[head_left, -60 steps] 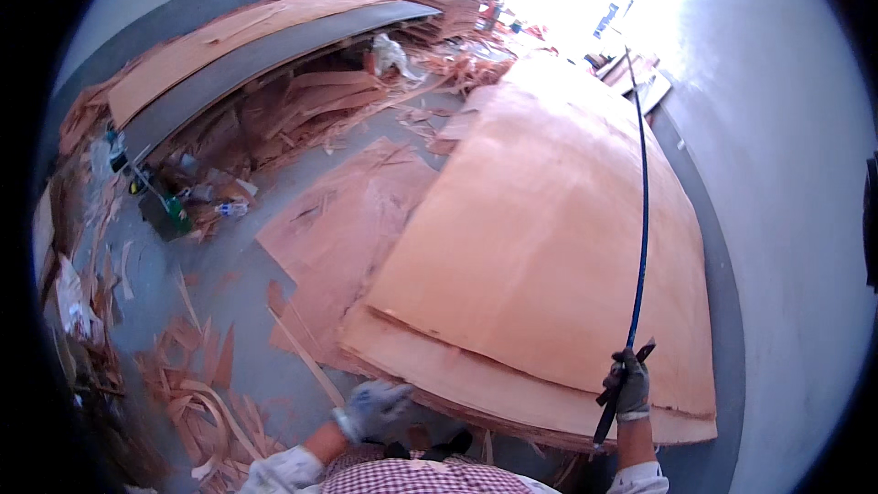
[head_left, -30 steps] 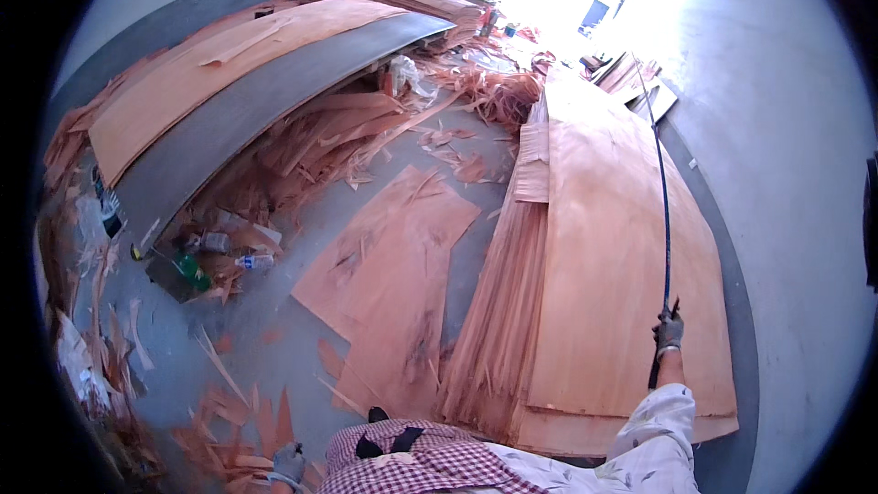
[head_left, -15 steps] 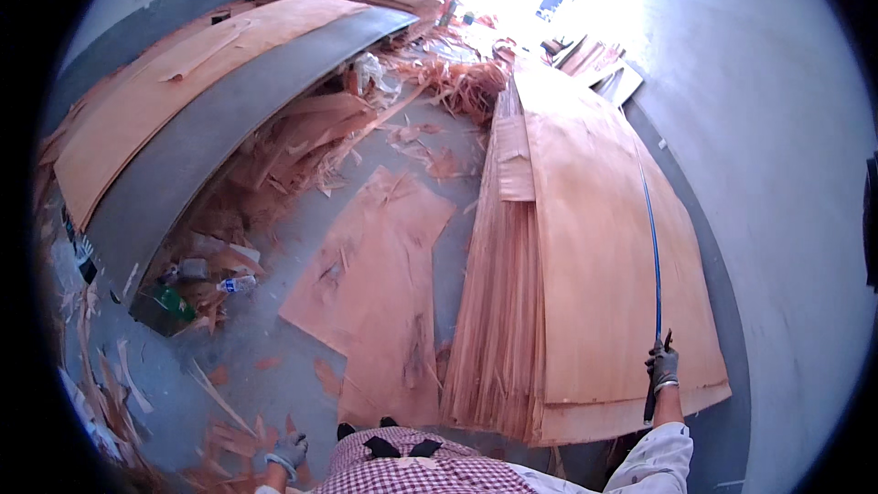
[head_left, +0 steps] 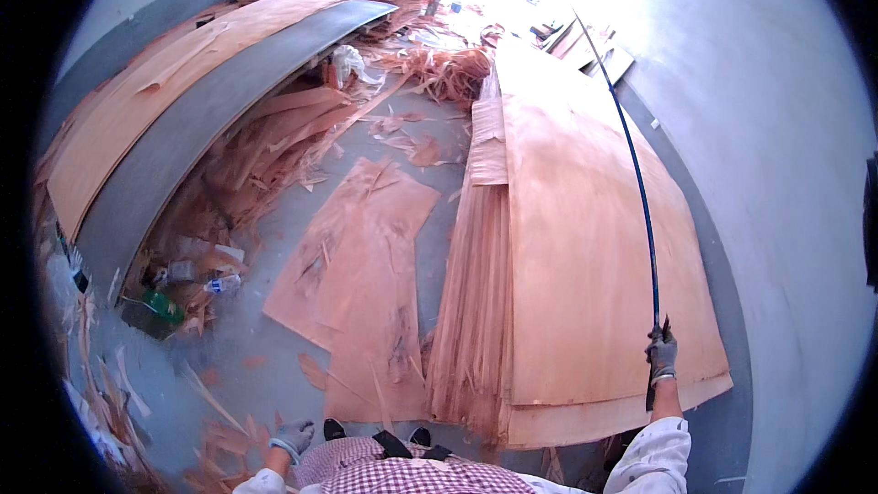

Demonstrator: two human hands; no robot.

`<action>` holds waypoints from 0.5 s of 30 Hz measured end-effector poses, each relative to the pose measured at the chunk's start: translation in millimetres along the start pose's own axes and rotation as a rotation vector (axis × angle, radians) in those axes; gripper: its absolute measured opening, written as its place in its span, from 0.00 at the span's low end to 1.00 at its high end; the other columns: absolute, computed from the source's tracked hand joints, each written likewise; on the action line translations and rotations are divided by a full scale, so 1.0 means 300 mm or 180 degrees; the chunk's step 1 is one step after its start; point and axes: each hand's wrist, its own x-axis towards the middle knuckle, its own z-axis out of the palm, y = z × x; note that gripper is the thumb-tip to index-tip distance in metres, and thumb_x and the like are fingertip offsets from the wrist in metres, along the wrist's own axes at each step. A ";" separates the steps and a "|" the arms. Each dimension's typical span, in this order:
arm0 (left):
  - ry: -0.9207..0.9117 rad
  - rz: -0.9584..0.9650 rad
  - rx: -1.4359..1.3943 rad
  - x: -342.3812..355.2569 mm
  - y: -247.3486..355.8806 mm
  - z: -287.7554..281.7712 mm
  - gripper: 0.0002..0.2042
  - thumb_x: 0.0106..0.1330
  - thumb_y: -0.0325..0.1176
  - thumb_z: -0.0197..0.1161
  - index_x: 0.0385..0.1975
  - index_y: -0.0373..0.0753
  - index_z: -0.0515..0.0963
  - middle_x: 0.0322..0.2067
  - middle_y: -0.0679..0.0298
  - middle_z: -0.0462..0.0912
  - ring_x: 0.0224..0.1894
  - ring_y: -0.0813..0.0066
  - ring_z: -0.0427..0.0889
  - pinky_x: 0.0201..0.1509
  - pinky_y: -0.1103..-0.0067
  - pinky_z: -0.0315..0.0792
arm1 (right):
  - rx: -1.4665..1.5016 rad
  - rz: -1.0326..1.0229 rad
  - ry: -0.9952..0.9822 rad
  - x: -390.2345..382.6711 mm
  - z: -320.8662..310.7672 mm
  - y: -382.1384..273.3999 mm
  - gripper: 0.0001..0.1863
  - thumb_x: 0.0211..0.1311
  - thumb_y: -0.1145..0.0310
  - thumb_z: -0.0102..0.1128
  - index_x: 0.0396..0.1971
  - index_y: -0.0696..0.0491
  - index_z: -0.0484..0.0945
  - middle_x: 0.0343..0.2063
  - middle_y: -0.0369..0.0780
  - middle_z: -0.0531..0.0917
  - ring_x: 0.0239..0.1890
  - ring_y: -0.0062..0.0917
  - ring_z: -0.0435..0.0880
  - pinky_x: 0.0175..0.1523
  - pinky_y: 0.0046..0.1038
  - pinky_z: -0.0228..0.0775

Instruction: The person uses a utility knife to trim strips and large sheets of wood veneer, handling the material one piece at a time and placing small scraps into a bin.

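In a grey glove, my right hand (head_left: 662,354) is wrapped round the black handle of a long, thin, dark-blue rod (head_left: 643,192). The rod tapers and points away over the right side of a tall stack of wood veneer sheets (head_left: 594,256), its tip rising toward the bright far end. Whether it touches the top sheet I cannot tell. My left hand (head_left: 294,439), also gloved, hangs low by my checked apron (head_left: 412,474), fingers loosely stretched and holding nothing. Loose veneer pieces (head_left: 370,311) lie on the floor left of the stack.
At the left stands another veneer stack (head_left: 174,73) with a grey board (head_left: 219,82) along its edge. Veneer scraps (head_left: 274,142), a green bottle (head_left: 163,306) and a clear bottle (head_left: 222,284) litter the floor. A wall (head_left: 777,220) runs along the right.
The rod's far end has swung up and to the left, while my right hand stays almost in place. My left hand has shifted slightly right and up. The view has turned a little.
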 end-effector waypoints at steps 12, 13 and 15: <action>-0.0852 -0.0299 0.0081 -0.113 0.231 0.355 0.21 0.59 0.45 0.48 0.48 0.41 0.74 0.48 0.52 0.75 0.51 0.55 0.73 0.55 0.71 0.65 | -0.0206 0.1045 0.0140 0.190 -0.296 0.338 0.20 0.58 0.50 0.53 0.21 0.52 0.67 0.05 0.35 0.66 0.03 0.21 0.60 0.08 0.23 0.49; -0.0882 -0.0360 0.0174 -0.114 0.262 0.330 0.21 0.59 0.45 0.48 0.48 0.41 0.74 0.48 0.52 0.75 0.52 0.55 0.73 0.55 0.70 0.65 | -0.0309 0.1100 0.0169 0.171 -0.333 0.369 0.20 0.57 0.50 0.54 0.21 0.52 0.68 0.05 0.36 0.66 0.03 0.21 0.61 0.08 0.23 0.50; -0.0688 -0.0418 0.0074 -0.086 0.274 0.314 0.21 0.60 0.45 0.48 0.49 0.42 0.74 0.48 0.53 0.75 0.52 0.55 0.73 0.56 0.71 0.64 | -0.0518 0.1174 0.0237 0.134 -0.419 0.440 0.19 0.57 0.50 0.55 0.22 0.53 0.69 0.06 0.36 0.66 0.03 0.21 0.61 0.08 0.23 0.50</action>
